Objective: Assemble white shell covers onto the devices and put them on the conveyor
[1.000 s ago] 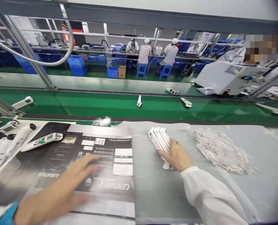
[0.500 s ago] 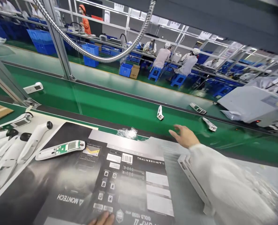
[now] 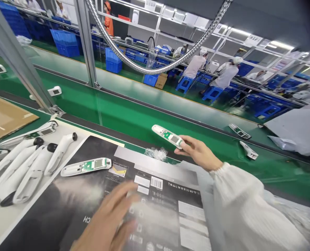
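My right hand [image 3: 199,151] pinches one end of a long white device shell [image 3: 167,136], raised over the green conveyor belt. A green circuit board and a small grey display sit inside this shell. My left hand [image 3: 113,216], smeared by motion, hovers over the black printed cardboard [image 3: 76,209] with its fingers apart and nothing visible in them. A second white shell with a circuit board [image 3: 87,166] lies on the cardboard, beyond my left hand. Several white handheld devices with black round tips [image 3: 34,170] lie side by side at the left.
The green conveyor belt [image 3: 123,116] runs across beyond the bench. White device parts [image 3: 249,150] lie on it at the right. Crumpled clear plastic [image 3: 156,153] sits at the cardboard's far edge. A metal post [image 3: 85,45] and a flexible metal conduit [image 3: 144,70] stand in front. Co-workers sit farther off.
My right hand has picked up the white shell from the belt. My left hand has risen from the near edge and moved forward over the cardboard. The view has shifted left.
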Demonstrator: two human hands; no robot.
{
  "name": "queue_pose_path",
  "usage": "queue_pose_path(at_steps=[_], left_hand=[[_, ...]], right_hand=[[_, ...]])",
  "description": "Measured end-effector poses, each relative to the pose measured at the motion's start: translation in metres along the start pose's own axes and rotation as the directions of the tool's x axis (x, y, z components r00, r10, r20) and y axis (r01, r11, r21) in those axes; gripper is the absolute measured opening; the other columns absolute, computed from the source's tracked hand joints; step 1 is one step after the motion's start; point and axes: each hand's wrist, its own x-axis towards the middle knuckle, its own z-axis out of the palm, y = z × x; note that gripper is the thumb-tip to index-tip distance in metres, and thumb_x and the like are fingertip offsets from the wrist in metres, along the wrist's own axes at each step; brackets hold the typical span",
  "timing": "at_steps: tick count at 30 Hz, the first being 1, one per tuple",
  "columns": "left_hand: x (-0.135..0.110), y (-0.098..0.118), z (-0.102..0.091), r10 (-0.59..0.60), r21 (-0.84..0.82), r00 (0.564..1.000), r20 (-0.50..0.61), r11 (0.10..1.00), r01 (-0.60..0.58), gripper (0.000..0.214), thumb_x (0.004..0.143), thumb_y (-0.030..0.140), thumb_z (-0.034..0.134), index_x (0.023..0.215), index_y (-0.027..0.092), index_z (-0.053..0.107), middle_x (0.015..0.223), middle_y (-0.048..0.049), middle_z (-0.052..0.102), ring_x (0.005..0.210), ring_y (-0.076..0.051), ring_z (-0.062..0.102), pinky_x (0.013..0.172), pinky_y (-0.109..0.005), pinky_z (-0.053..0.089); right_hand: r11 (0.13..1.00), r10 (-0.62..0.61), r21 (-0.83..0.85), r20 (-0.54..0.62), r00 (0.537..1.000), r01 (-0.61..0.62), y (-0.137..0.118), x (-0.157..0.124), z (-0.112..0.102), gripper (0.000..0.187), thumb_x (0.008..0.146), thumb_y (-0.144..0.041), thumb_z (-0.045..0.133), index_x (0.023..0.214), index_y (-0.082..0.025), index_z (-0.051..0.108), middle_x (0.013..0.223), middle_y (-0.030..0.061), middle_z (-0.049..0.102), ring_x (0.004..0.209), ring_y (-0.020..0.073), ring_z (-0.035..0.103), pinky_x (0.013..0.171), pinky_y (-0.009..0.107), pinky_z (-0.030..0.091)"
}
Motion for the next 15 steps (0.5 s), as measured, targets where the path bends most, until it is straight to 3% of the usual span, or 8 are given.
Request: queue_pose_path(at_steps=[1,2,4,6,8,10,13,15], left_hand=[[0.018,0.004,-0.009,-0.029,0.023,1.000,-0.010,0.999,0.029,0.048,0.099,0.033,0.042,0.146,0.034,0.034,0.153,-0.0026,0.039,0.136,-0.022,0.045,0.104,-0.040,0.052],[0.035,0.008,-0.016,-0.002,0.041,0.995,-0.101,0.999,0.006,0.044,0.099,0.030,0.040,0.144,0.030,0.037,0.153,-0.0047,0.039,0.139,-0.023,0.041,0.110,-0.043,0.046],[0.062,0.014,-0.027,0.045,0.062,0.983,-0.176,0.997,-0.035,0.046,0.099,0.031,0.042,0.144,0.021,0.035,0.153,-0.0094,0.037,0.142,-0.024,0.033,0.116,-0.047,0.035],[0.077,0.016,-0.031,0.046,0.039,0.993,-0.109,0.998,-0.042,0.043,0.097,0.035,0.048,0.137,0.017,0.045,0.142,-0.0113,0.050,0.133,-0.027,0.044,0.111,-0.046,0.039],[0.080,0.017,-0.031,-0.009,-0.050,0.995,0.097,0.999,0.014,0.030,0.095,0.038,0.052,0.118,0.019,0.061,0.115,-0.0065,0.068,0.106,-0.024,0.061,0.092,-0.038,0.048],[0.075,0.018,-0.029,-0.080,-0.114,0.968,0.238,0.987,0.109,0.022,0.095,0.037,0.052,0.101,0.022,0.068,0.089,-0.0012,0.071,0.081,-0.019,0.064,0.073,-0.030,0.047],[0.063,0.023,-0.026,-0.145,-0.095,0.970,0.194,0.982,0.166,0.022,0.095,0.036,0.051,0.096,0.023,0.068,0.085,-0.0008,0.071,0.080,-0.018,0.063,0.069,-0.028,0.040],[0.057,0.029,-0.024,-0.136,-0.064,0.980,0.146,0.987,0.146,0.022,0.096,0.036,0.049,0.096,0.023,0.067,0.089,-0.0018,0.071,0.084,-0.019,0.063,0.069,-0.028,0.038]], right_hand=[[0.997,-0.060,0.060,0.108,0.992,0.054,-0.012,-0.019,0.008,0.047,0.088,-0.050,0.059,0.123,-0.019,0.057,0.107,0.0075,0.068,0.085,0.0209,0.071,0.085,0.040,0.061],[0.992,-0.110,0.083,0.191,0.975,0.096,-0.024,-0.038,0.017,0.048,0.087,-0.053,0.061,0.122,-0.020,0.059,0.111,0.0078,0.067,0.085,0.0210,0.070,0.085,0.041,0.061],[0.985,-0.173,0.036,0.284,0.943,0.170,-0.044,-0.070,0.035,0.041,0.089,-0.052,0.058,0.117,-0.021,0.063,0.113,0.0070,0.066,0.082,0.0195,0.069,0.082,0.039,0.061],[0.970,-0.225,-0.022,0.308,0.924,0.243,-0.055,-0.095,0.052,0.034,0.093,-0.048,0.053,0.113,-0.023,0.065,0.109,0.0058,0.068,0.084,0.0196,0.067,0.081,0.037,0.059],[0.952,-0.259,-0.099,0.238,0.936,0.288,-0.057,-0.113,0.066,0.030,0.096,-0.045,0.049,0.111,-0.025,0.065,0.106,0.0051,0.069,0.092,0.0216,0.065,0.085,0.038,0.055],[0.927,-0.316,-0.183,0.088,0.945,0.327,-0.052,-0.126,0.077,0.027,0.097,-0.042,0.047,0.111,-0.027,0.065,0.111,0.0053,0.068,0.102,0.0231,0.062,0.090,0.040,0.051],[0.840,-0.477,-0.336,-0.081,0.875,0.426,-0.043,-0.138,0.088,0.019,0.097,-0.036,0.051,0.106,-0.027,0.065,0.114,0.0058,0.066,0.107,0.0235,0.060,0.092,0.039,0.046],[0.737,-0.583,-0.488,-0.106,0.806,0.469,-0.041,-0.144,0.094,0.013,0.095,-0.034,0.055,0.097,-0.027,0.065,0.108,0.0052,0.067,0.102,0.0237,0.060,0.088,0.040,0.044]])
